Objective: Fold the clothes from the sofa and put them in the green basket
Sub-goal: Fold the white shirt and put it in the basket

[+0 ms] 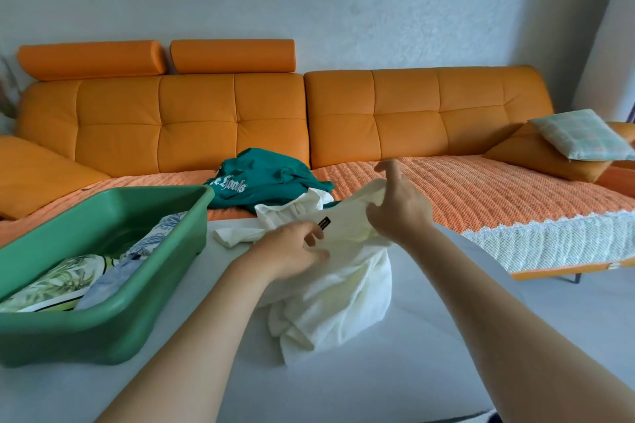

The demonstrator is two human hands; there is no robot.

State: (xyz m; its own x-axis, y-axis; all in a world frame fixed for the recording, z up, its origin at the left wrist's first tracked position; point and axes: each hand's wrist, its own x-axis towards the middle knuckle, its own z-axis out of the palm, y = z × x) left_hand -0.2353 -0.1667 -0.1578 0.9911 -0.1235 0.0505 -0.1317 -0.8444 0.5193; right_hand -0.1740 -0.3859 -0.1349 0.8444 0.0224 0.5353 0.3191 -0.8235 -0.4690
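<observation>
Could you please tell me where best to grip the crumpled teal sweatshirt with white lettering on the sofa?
Probably pinch the crumpled teal sweatshirt by its raised top fold, from above: it lies heaped on the orange sofa, its near edge hidden behind the white fabric garment.

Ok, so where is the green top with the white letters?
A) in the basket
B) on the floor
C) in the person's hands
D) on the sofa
D: the green top lies crumpled on the sofa seat, while the left hand and right hand hold a white shirt instead.
</observation>
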